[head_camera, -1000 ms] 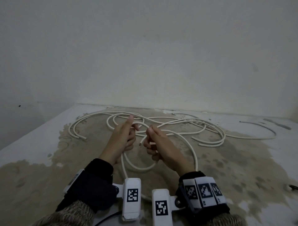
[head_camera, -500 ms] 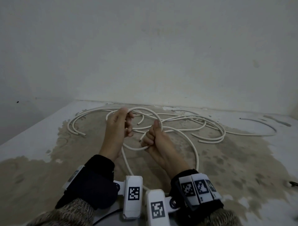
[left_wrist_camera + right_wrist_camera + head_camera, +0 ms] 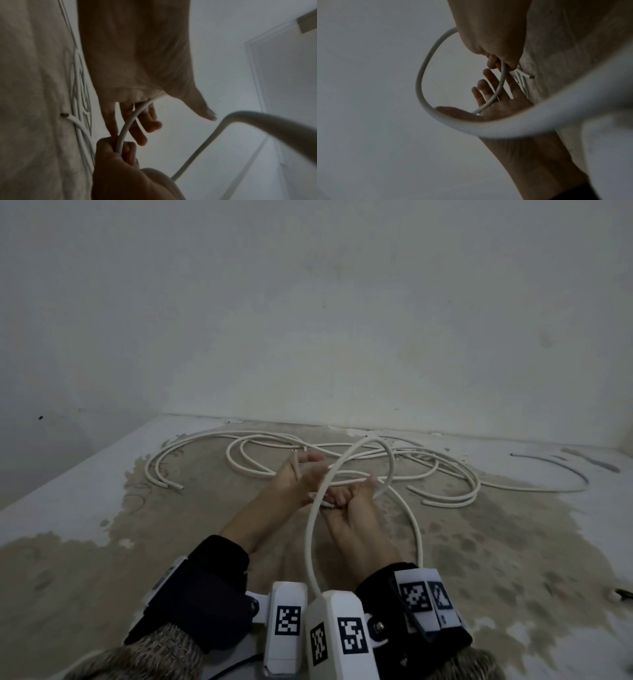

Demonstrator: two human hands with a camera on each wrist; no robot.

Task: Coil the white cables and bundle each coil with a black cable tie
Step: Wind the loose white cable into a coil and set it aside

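My right hand (image 3: 346, 505) is clenched around the white cable (image 3: 310, 539), fingers curled over the strand where the loop crosses itself. My left hand (image 3: 294, 479) is released, palm up and fingers spread, with the strand lying across the palm and nothing pinched; the left wrist view shows the fingers (image 3: 137, 121) straight beneath it.

One loop arches up beyond my right hand and comes back down on its outer side; a second run drops from the grip toward my wrists. The loose cables (image 3: 428, 474) lie tangled on the stained surface (image 3: 85, 577) just beyond both hands. A dark curved strip (image 3: 561, 470) lies well off to the right of my right hand, possibly a tie, too small to tell.

Judgement: first turn of the coil is formed, most of the length is unwound.

Doing it well:
- Keep the crossing pinned in the right hand so the loop cannot spring open.
- Close the left on the strand and feed the next turn to the same size.
- Let the cable roll a little each turn to shed twist.
- Draw slack gently; the pile beyond looks liable to snag.
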